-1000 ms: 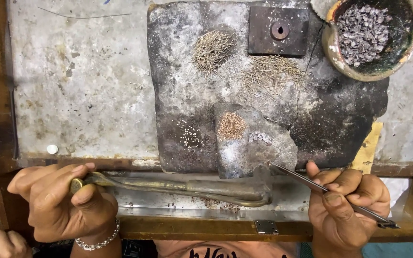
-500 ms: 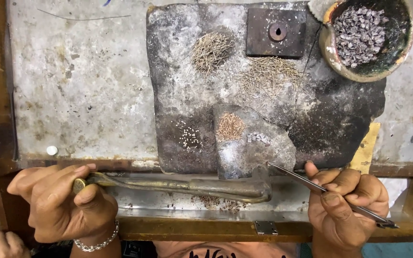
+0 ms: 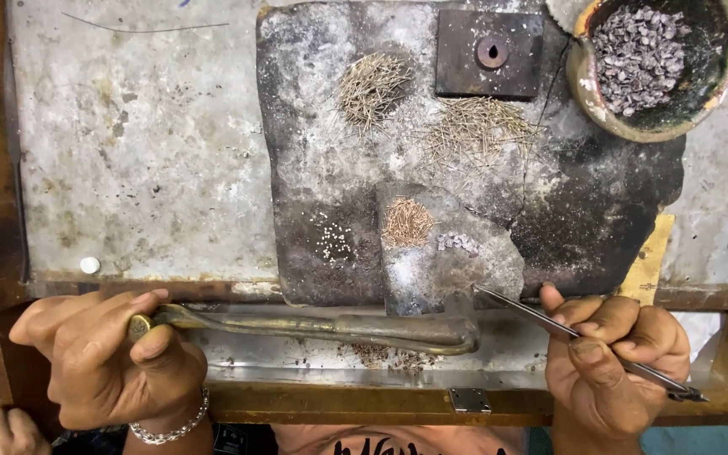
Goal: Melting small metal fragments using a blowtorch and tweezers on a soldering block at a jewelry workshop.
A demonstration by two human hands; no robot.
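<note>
Fingers of the left hand (image 3: 99,354) were closed around a curved brass blowpipe (image 3: 313,324) at lower centre; thin steel tweezers (image 3: 583,341) were pinched by the right hand (image 3: 612,354), tips just beside a small grey slab (image 3: 448,253). Picking seemed underway; steadier aim was needed.

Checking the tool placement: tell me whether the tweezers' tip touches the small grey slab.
Cannot tell. In the head view the tweezers tip meets the small grey slab lower right edge, but no contact or gap shows plainly.
</note>
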